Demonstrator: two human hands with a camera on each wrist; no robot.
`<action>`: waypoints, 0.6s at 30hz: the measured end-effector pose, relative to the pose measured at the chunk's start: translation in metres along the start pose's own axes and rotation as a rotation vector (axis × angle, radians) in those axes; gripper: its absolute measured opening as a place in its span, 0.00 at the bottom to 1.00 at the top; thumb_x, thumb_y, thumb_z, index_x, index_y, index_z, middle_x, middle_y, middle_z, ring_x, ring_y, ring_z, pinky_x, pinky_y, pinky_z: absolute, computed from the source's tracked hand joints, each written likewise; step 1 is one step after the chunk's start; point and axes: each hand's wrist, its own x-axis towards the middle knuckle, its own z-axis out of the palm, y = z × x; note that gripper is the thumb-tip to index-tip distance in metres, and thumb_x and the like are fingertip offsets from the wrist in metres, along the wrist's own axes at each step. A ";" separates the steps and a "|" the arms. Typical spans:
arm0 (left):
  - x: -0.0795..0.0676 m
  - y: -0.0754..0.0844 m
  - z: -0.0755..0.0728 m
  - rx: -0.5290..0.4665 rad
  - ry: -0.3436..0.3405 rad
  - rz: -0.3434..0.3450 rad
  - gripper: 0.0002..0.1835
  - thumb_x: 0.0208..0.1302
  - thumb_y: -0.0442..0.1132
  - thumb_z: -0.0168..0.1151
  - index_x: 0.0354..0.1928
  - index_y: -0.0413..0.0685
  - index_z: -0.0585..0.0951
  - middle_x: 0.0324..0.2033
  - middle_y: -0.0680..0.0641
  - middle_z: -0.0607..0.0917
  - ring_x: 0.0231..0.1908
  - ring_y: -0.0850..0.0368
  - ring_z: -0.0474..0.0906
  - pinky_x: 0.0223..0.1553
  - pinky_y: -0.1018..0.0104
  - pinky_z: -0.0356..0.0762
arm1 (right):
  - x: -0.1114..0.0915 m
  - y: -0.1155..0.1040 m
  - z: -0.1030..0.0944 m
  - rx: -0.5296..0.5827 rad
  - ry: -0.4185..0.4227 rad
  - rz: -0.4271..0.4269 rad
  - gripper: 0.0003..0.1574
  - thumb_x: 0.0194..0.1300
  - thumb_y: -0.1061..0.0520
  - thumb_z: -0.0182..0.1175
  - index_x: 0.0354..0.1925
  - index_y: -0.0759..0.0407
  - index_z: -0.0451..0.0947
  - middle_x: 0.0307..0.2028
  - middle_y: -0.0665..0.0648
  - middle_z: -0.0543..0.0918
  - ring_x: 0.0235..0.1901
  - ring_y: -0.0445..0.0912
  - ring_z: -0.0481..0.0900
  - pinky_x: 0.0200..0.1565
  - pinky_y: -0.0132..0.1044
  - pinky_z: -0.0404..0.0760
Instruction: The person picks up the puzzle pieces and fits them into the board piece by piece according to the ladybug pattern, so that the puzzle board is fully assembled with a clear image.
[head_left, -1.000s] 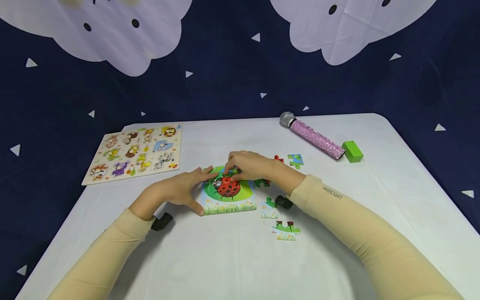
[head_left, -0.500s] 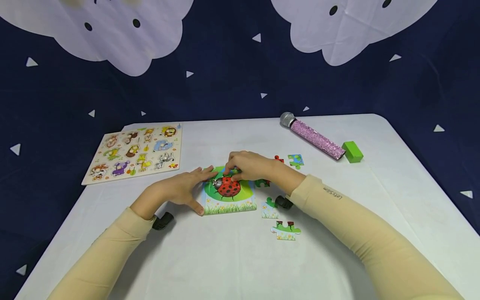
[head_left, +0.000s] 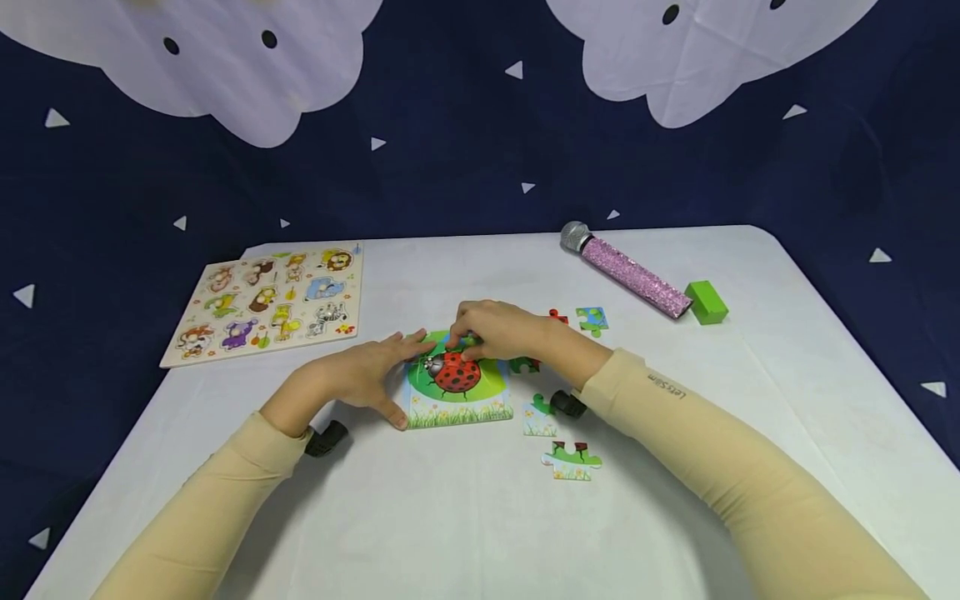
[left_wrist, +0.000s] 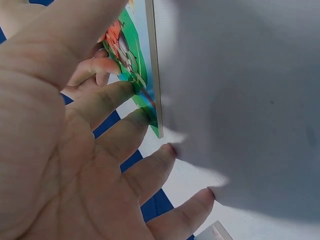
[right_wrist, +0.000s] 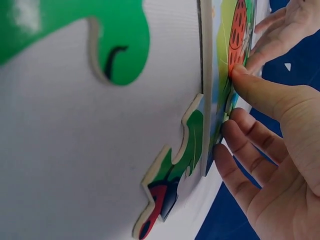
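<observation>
On the white table (head_left: 420,517), a flowery jigsaw piece (head_left: 572,471) lies nearest, at four o'clock from the ladybird puzzle (head_left: 456,377); a smaller piece (head_left: 538,422) sits between them. The puzzle lies about mid-table: the left hand (head_left: 360,375), fingers spread, touches its nine-o'clock side; the right hand (head_left: 498,331) rests bent fingers and thumb at twelve, though I cannot tell whether they pinch a piece. Beyond, a blue-green piece (head_left: 592,318) lies towards two o'clock, an animal board (head_left: 273,304) towards ten, a green block (head_left: 707,302) and pink microphone (head_left: 626,271) towards two.
</observation>
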 end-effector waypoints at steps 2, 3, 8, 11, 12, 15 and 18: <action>0.000 0.001 -0.001 -0.001 0.001 0.000 0.66 0.49 0.53 0.88 0.87 0.57 0.56 0.88 0.43 0.49 0.86 0.32 0.43 0.81 0.26 0.50 | 0.000 0.000 0.000 0.002 0.003 0.001 0.15 0.75 0.54 0.70 0.57 0.50 0.90 0.58 0.56 0.84 0.51 0.49 0.84 0.56 0.44 0.86; 0.000 0.002 -0.001 -0.002 0.001 -0.001 0.66 0.49 0.53 0.88 0.87 0.57 0.56 0.88 0.43 0.49 0.86 0.32 0.43 0.81 0.26 0.50 | 0.000 0.000 0.000 0.001 0.004 0.002 0.15 0.74 0.53 0.70 0.57 0.50 0.90 0.58 0.56 0.84 0.51 0.49 0.84 0.56 0.44 0.86; -0.001 0.004 -0.002 -0.004 -0.003 -0.008 0.67 0.49 0.52 0.88 0.87 0.56 0.56 0.88 0.45 0.49 0.86 0.32 0.43 0.81 0.27 0.50 | -0.001 0.000 0.001 0.001 0.016 0.008 0.16 0.74 0.53 0.71 0.58 0.50 0.90 0.57 0.56 0.84 0.50 0.49 0.84 0.55 0.44 0.86; -0.001 0.005 -0.002 -0.004 -0.005 -0.017 0.67 0.49 0.52 0.88 0.87 0.57 0.56 0.88 0.45 0.49 0.86 0.32 0.43 0.81 0.27 0.50 | -0.001 -0.001 0.001 0.002 0.023 0.018 0.17 0.74 0.53 0.71 0.59 0.50 0.89 0.57 0.55 0.84 0.49 0.48 0.84 0.55 0.43 0.86; -0.001 0.005 -0.002 -0.004 -0.006 -0.020 0.67 0.49 0.52 0.88 0.87 0.57 0.56 0.88 0.45 0.49 0.86 0.32 0.43 0.81 0.27 0.50 | -0.001 -0.001 0.001 0.000 0.025 0.023 0.18 0.73 0.53 0.71 0.59 0.50 0.89 0.57 0.55 0.85 0.49 0.48 0.84 0.55 0.43 0.86; -0.001 0.005 -0.002 -0.005 -0.006 -0.025 0.67 0.49 0.52 0.88 0.87 0.57 0.56 0.88 0.44 0.49 0.86 0.32 0.43 0.81 0.26 0.50 | -0.001 -0.002 0.001 0.005 0.031 0.041 0.18 0.73 0.52 0.72 0.59 0.51 0.87 0.56 0.55 0.85 0.51 0.48 0.84 0.57 0.44 0.86; -0.001 0.005 -0.002 -0.007 -0.005 -0.026 0.67 0.49 0.52 0.88 0.87 0.57 0.55 0.88 0.44 0.49 0.86 0.32 0.43 0.81 0.26 0.50 | -0.001 -0.002 0.001 0.006 0.039 0.056 0.18 0.72 0.51 0.73 0.57 0.52 0.85 0.54 0.54 0.85 0.52 0.48 0.84 0.58 0.45 0.85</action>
